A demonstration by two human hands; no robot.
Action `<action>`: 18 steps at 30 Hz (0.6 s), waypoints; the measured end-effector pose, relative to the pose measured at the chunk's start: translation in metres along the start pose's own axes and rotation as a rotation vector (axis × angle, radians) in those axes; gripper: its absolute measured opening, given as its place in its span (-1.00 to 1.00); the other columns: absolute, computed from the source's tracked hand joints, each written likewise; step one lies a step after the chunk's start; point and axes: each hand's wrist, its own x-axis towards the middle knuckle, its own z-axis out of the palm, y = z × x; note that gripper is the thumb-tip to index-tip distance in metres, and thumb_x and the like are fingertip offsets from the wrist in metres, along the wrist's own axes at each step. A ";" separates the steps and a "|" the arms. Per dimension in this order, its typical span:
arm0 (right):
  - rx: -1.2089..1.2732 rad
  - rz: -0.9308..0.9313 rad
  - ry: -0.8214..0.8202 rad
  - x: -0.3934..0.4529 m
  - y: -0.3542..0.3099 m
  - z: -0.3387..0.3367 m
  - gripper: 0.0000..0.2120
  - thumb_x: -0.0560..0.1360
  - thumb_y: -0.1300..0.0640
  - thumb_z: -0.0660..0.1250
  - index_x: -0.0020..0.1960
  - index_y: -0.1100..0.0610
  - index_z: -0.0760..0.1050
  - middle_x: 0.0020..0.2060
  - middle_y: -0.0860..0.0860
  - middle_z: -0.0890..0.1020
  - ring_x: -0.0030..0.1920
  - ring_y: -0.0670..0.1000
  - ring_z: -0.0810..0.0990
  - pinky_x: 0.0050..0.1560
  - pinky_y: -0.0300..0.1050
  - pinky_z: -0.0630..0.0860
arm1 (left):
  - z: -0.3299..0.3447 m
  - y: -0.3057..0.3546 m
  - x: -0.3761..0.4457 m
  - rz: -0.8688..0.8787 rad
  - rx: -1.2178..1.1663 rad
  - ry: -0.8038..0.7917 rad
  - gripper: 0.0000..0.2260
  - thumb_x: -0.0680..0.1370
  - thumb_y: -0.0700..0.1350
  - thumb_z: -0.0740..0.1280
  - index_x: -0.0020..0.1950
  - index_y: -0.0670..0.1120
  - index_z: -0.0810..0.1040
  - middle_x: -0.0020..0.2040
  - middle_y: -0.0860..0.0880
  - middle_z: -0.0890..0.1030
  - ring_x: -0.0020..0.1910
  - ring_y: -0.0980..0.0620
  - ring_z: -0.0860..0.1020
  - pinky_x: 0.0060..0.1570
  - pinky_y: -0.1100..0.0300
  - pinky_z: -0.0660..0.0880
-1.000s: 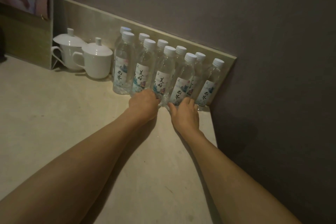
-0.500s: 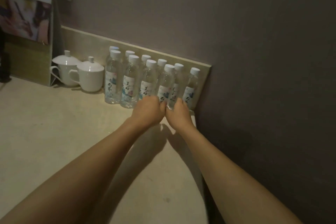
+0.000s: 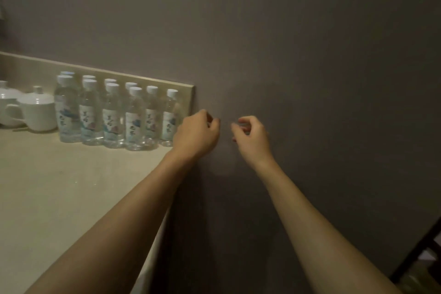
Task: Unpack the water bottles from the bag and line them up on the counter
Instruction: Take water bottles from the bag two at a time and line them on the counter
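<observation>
We hold our left hand (image 3: 196,132) and right hand (image 3: 251,137) loosely curled and empty, past the counter's (image 3: 71,186) right edge, upright bottles (image 3: 114,114) leftward, nearest the left.

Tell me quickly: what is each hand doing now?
Left hand: fingers loosely curled, holding nothing, beside the clear plastic water bottles.
Right hand: fingers loosely curled, holding nothing.

Bottles (image 3: 112,114) carry white labels with dark vertical Chinese characters, 2 per label, over blue-pink artwork; motion blur leaves the characters unreadable. No brand or number legible. Cups (image 3: 38,112) show no readable print.
</observation>
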 end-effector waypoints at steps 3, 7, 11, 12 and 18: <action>0.030 -0.009 0.034 -0.011 0.018 -0.051 -0.81 0.51 0.03 0.35 0.07 0.08 0.53 -0.16 -0.02 0.62 -0.10 0.10 0.69 0.04 0.12 0.61 | 0.022 0.037 -0.021 -0.021 -0.101 -0.030 -0.66 0.48 0.23 0.16 -0.01 0.03 0.55 -0.05 -0.10 0.68 -0.03 -0.18 0.64 0.05 -0.07 0.58; 0.071 0.017 0.066 -0.033 0.042 -0.111 -0.80 0.39 -0.11 0.29 -0.07 -0.02 0.50 -0.21 -0.05 0.62 -0.11 0.11 0.69 -0.03 0.09 0.60 | 0.058 0.081 -0.058 -0.006 -0.205 -0.091 -0.65 0.42 0.26 0.13 -0.04 0.07 0.54 -0.06 -0.05 0.68 -0.09 -0.15 0.66 0.03 -0.07 0.59; 0.097 0.055 0.116 -0.052 0.069 -0.164 -0.92 0.50 0.04 0.33 -0.17 -0.07 0.47 -0.25 -0.06 0.61 -0.18 0.07 0.67 -0.14 -0.05 0.57 | 0.095 0.114 -0.096 0.010 -0.307 -0.177 -0.66 0.45 0.24 0.14 0.04 0.08 0.53 -0.03 0.01 0.66 -0.08 -0.07 0.65 0.03 -0.08 0.60; 0.109 0.066 0.133 -0.055 0.076 -0.176 -0.88 0.53 0.10 0.33 -0.17 -0.06 0.47 -0.26 -0.05 0.60 -0.22 0.05 0.66 -0.19 -0.11 0.55 | 0.102 0.120 -0.103 0.008 -0.340 -0.188 -0.69 0.47 0.22 0.15 0.04 0.09 0.53 -0.04 0.02 0.66 -0.07 -0.06 0.65 0.03 -0.08 0.60; 0.188 0.128 0.237 -0.073 0.115 -0.219 -0.83 0.54 0.24 0.32 -0.13 -0.01 0.48 -0.28 -0.03 0.59 -0.38 -0.10 0.59 -0.26 -0.22 0.51 | 0.146 0.148 -0.139 -0.058 -0.592 -0.251 -0.89 0.62 -0.01 0.25 -0.06 0.04 0.53 -0.09 -0.03 0.67 -0.27 0.04 0.62 -0.26 0.18 0.53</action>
